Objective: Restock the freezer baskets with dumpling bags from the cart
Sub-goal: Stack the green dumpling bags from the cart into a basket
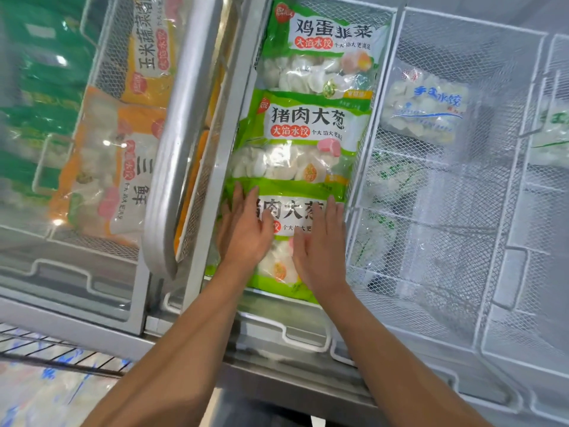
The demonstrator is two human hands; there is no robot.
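Over the middle white wire-mesh freezer basket (360, 167): both hands flat on the nearest green-and-clear plastic dumpling bag (286, 266), which lies at the basket's near end, overlapping a second green bag (295, 140) behind it. Left hand (244, 229) and right hand (320, 241) sit side by side, fingers straight and slightly spread, palms down, gripping nothing. Forearms reach in over the freezer rim. Looks like the settling step: pressing the bag level. Next move probably calls for lifting off and fetching another bag; the neighbouring basket on the right (462, 211) is sparsely filled. Cart contents lower left are blurred.
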